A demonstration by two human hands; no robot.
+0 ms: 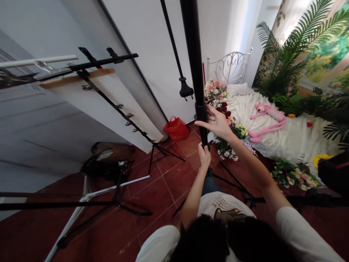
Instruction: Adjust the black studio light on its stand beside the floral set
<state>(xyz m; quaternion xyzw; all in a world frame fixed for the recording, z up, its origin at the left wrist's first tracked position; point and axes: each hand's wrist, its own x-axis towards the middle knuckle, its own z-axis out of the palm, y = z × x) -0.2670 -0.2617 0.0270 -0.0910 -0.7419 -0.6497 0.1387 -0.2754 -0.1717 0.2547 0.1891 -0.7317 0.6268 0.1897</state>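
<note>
A black light stand point(194, 54) rises upright in front of me, its upper end beyond the top of the view. My left hand point(204, 155) is wrapped round the thinner lower tube. Higher up, my right hand point(218, 123) is at the collar, its thumb stretched across the front of the tube and some fingertips hidden behind it. A black cable with a two-pin plug point(185, 88) dangles just left of the pole, touching neither hand.
Left are a backdrop board point(131, 120), a clip-lined black stand point(114, 103) and spread tripod legs point(114, 187). A red plastic bag point(176, 129) sits by the wall. Flowers point(216, 89), a pink plush toy point(272, 113) and a white fluffy bed cover point(297, 136) lie right.
</note>
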